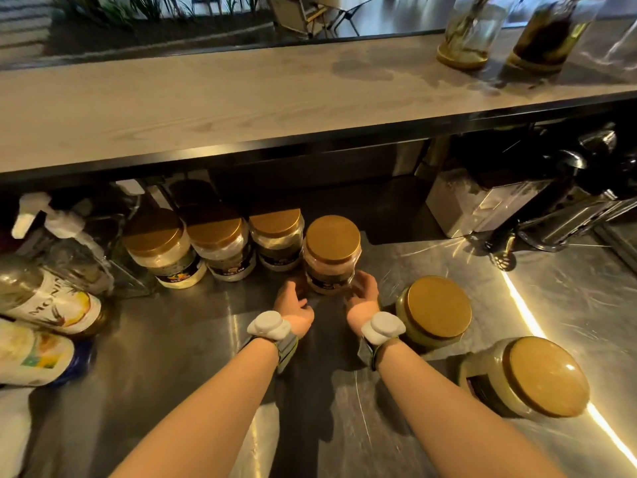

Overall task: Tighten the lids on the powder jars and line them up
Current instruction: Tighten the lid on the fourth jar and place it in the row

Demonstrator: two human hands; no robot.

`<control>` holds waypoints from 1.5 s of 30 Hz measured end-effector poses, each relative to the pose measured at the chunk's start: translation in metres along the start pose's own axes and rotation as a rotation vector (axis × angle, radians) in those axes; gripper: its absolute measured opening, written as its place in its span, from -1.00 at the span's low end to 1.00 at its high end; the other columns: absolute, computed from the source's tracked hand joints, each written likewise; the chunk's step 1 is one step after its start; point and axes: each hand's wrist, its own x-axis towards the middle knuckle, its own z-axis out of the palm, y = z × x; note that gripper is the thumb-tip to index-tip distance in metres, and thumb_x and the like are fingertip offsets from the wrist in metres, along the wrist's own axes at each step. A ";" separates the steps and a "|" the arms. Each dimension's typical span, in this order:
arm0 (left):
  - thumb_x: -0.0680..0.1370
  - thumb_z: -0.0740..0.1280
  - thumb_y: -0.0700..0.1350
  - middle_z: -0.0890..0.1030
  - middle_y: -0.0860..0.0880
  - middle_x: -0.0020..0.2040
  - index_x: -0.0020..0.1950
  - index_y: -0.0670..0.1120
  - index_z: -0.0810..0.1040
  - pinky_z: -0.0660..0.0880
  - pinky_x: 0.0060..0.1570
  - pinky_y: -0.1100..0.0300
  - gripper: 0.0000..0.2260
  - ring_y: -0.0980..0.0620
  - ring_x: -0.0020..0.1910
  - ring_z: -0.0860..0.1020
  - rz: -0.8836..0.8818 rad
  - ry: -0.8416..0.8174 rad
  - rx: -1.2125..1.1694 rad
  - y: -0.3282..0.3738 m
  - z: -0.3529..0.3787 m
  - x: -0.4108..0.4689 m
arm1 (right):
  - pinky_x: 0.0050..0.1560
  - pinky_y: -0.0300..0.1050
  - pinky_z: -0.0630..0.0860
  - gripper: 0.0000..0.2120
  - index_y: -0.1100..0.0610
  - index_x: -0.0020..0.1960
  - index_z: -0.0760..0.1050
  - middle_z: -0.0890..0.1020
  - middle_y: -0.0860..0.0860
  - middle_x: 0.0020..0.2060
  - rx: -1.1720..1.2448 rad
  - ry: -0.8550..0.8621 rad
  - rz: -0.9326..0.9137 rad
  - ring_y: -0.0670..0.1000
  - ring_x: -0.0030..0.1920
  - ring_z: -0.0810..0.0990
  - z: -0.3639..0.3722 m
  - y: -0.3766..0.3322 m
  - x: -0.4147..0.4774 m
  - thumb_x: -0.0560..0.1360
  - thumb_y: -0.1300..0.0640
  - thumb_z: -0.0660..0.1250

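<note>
My right hand [362, 294] cups the lower side of the pinkish powder jar [331, 262], fingers curled against its wall; my left hand [293, 307] sits just beside the base, fingers loosely bent, and I cannot tell whether it touches. The jar stands at the right end of a row of three gold-lidded jars [220, 248] at the back of the steel surface [172, 357]. I should slide it low and level, so it stays upright and meets its neighbour squarely. Two more jars [436, 310] wait to my right. A bottle [51, 301] at left reads "MONI"; jar labels are illegible.
</note>
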 end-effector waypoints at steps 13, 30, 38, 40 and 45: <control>0.51 0.23 -0.39 0.36 -0.11 0.43 0.50 -0.07 0.18 0.47 0.22 0.09 -0.40 -0.09 0.24 0.51 0.117 -0.049 -0.014 0.001 0.008 0.018 | 0.39 0.05 0.37 -0.34 0.14 0.46 0.27 0.47 0.14 0.34 -0.018 -0.005 -0.016 0.13 0.37 0.42 0.009 -0.011 0.015 0.42 0.53 0.06; 0.48 0.24 -0.38 0.39 -0.09 0.41 0.48 -0.02 0.25 0.42 0.32 -0.05 -0.40 -0.09 0.34 0.43 0.180 -0.007 0.033 0.011 0.011 0.040 | 0.41 -0.03 0.33 -0.32 0.11 0.49 0.16 0.41 0.13 0.37 -0.046 -0.065 -0.057 0.11 0.39 0.38 0.016 -0.022 0.031 0.43 0.51 0.06; 0.48 0.26 -0.39 0.37 -0.09 0.44 0.49 -0.01 0.23 0.44 0.29 -0.04 -0.38 -0.06 0.40 0.37 0.191 0.000 0.049 0.014 0.009 0.038 | 0.43 0.05 0.31 -0.33 0.10 0.50 0.16 0.40 0.13 0.39 -0.050 -0.080 -0.062 0.11 0.43 0.34 0.016 -0.027 0.033 0.45 0.51 0.10; 0.49 0.28 -0.37 0.37 -0.08 0.43 0.49 -0.01 0.24 0.44 0.30 -0.02 -0.39 -0.06 0.40 0.37 0.194 0.006 0.046 0.015 0.009 0.037 | 0.44 0.05 0.30 -0.32 0.10 0.51 0.16 0.38 0.12 0.42 -0.053 -0.081 -0.047 0.11 0.45 0.32 0.016 -0.029 0.034 0.45 0.51 0.11; 0.50 0.30 -0.36 0.40 -0.07 0.42 0.45 -0.04 0.31 0.35 0.31 0.12 -0.45 -0.01 0.40 0.37 0.286 0.018 0.019 0.018 0.010 0.023 | 0.40 0.01 0.32 -0.31 0.19 0.50 0.15 0.37 0.20 0.40 0.036 -0.107 -0.054 0.17 0.43 0.34 0.009 -0.029 0.020 0.44 0.58 0.10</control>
